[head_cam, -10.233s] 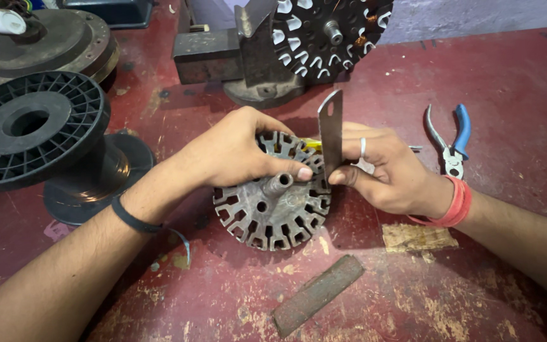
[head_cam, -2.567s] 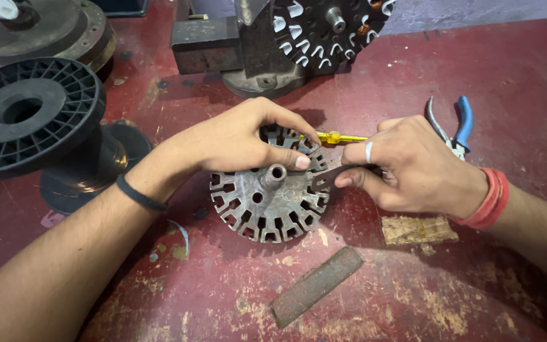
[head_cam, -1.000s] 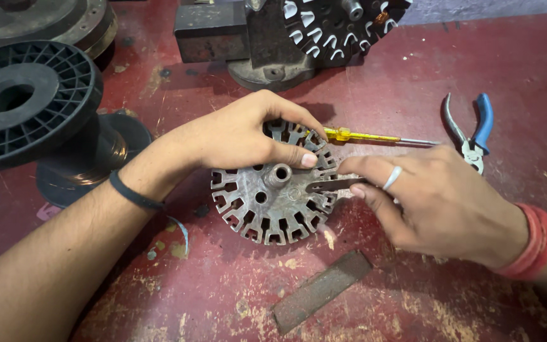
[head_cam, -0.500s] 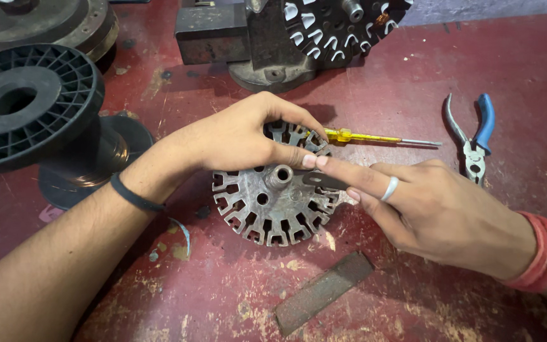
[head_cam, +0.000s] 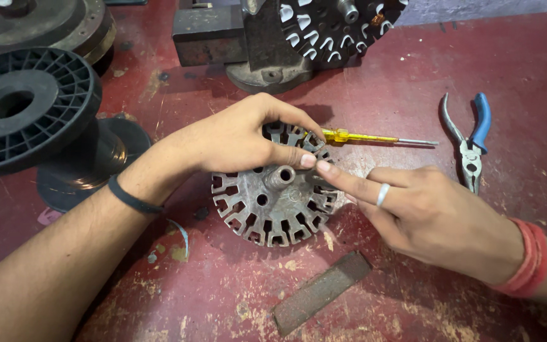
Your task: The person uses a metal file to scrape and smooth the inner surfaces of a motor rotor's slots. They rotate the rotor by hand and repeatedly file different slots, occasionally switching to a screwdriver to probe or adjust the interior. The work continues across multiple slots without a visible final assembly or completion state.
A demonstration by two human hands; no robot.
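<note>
A black plastic wire spool (head_cam: 30,111) stood at nine o'clock from the stator core, well apart from it, on the worn red workbench (head_cam: 508,63). A second slotted core on a heavy metal stand (head_cam: 324,28) sat at twelve o'clock. A yellow-handled screwdriver (head_cam: 362,137) lay just beyond the core at one o'clock, its handle partly hidden behind the left fingers. Blue-handled pliers (head_cam: 470,142) rested at three o'clock, well apart, and a flat dark metal strip (head_cam: 321,292) lay near the core at five o'clock.

The stator core (head_cam: 273,196) lay flat at the middle of the bench: a grey, round metal disc with T-shaped slots around its rim and a short hub at its centre.

The left hand (head_cam: 242,136) gripped the core's upper rim, thumb pressed near the hub. The right hand (head_cam: 432,215) held nothing, its ringed forefinger stretched out to touch the core's right edge.

Half a second earlier the core, hands and tools lay much the same; ten seconds back the right hand had held a metal strip upright.
</note>
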